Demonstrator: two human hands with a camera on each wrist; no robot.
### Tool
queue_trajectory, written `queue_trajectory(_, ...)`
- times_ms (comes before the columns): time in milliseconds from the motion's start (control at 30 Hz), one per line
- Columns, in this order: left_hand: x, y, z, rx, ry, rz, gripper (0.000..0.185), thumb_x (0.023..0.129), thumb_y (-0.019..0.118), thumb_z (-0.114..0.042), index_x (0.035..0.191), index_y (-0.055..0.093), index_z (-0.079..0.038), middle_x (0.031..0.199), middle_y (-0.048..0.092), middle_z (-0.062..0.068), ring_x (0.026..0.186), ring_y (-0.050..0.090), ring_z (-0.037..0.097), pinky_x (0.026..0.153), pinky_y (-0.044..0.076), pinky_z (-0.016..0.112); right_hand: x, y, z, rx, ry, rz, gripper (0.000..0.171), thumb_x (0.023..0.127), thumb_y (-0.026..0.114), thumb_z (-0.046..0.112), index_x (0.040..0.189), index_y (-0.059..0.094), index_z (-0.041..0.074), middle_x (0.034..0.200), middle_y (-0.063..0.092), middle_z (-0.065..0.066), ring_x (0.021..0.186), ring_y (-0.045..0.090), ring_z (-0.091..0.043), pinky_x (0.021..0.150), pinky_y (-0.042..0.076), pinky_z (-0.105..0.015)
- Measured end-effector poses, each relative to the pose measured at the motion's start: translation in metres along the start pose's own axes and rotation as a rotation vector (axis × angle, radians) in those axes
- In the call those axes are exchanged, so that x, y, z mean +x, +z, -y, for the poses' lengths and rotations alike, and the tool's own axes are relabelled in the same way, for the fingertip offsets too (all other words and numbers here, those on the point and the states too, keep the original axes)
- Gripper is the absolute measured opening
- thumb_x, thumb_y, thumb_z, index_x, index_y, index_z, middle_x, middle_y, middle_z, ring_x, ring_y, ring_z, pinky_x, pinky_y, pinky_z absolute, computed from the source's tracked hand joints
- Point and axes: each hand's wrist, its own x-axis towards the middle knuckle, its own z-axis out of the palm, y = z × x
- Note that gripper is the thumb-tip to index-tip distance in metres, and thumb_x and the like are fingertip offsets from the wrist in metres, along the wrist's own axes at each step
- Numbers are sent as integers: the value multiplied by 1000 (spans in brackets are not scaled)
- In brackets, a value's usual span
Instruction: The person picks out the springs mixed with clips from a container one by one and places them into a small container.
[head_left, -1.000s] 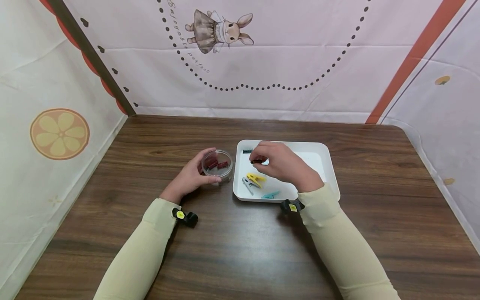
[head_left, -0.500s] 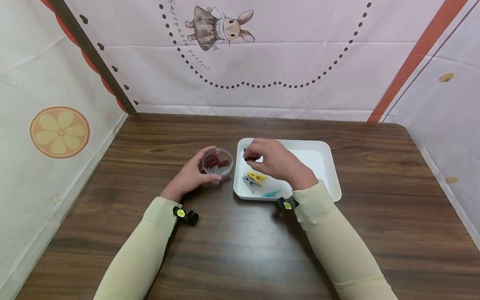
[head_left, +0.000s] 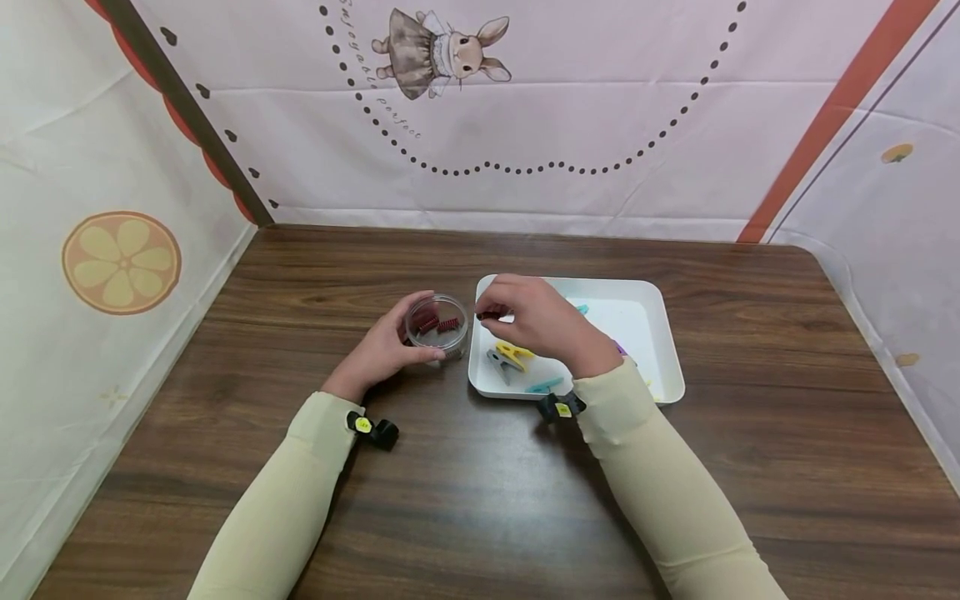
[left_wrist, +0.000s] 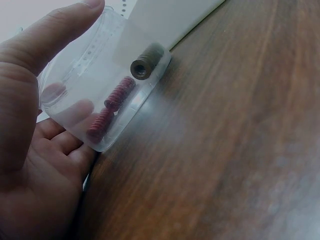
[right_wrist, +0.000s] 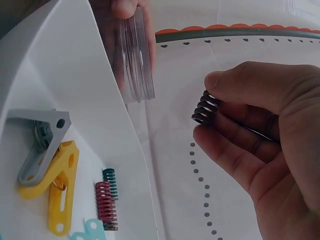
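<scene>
My left hand [head_left: 382,350] [left_wrist: 30,150] grips a small clear round jar [head_left: 437,325] [left_wrist: 102,90] on the table, thumb on its rim. Inside lie several dark red springs [left_wrist: 119,93]. My right hand [head_left: 525,312] [right_wrist: 260,135] pinches a dark spring [head_left: 489,316] [right_wrist: 204,108] between thumb and fingers, held above the left edge of the white tray [head_left: 645,333], just right of the jar. In the tray lie a yellow clip [head_left: 514,352] [right_wrist: 60,192], a grey clip [head_left: 497,361] [right_wrist: 37,145], a teal clip [head_left: 543,385] and loose red and teal springs [right_wrist: 105,200].
The brown wooden table [head_left: 480,500] is walled by printed cloth panels at the back and on both sides. A purple piece [head_left: 620,347] shows in the tray behind my right wrist. Small black trackers sit on both wrists.
My right hand has lifted the dark spring out of the tray and carried it left toward the jar. The left hand and jar have stayed put.
</scene>
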Motion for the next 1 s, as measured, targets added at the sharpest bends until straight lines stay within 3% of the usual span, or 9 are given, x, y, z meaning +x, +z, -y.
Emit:
queue_trajectory(400,2,1,1,4,-21,1,91,71,87,-33,146,35,-30,146,46,2,133,45,21,113,33,47,7,2,6,8,23,1,8,89,70,12,96,71,13,94,65,3,86,63,-10,79,55,-31)
queue_trajectory(833,-8,-1,-28,-26,-53,29,88,77,84,-21,148,33,-21,149,43,11,135,44,30,113,33,49,12,6,11,12,15,15,11,91,68,18,101,71,15,99,66,3,88,62,-11,80,53,-27)
queue_trajectory(1000,-9,-2,-30,-16,-46,32,88,76,84,-21,148,33,-19,148,44,12,134,44,31,112,34,49,13,8,11,14,13,12,11,91,68,18,101,71,15,99,66,3,88,63,-13,79,53,-26)
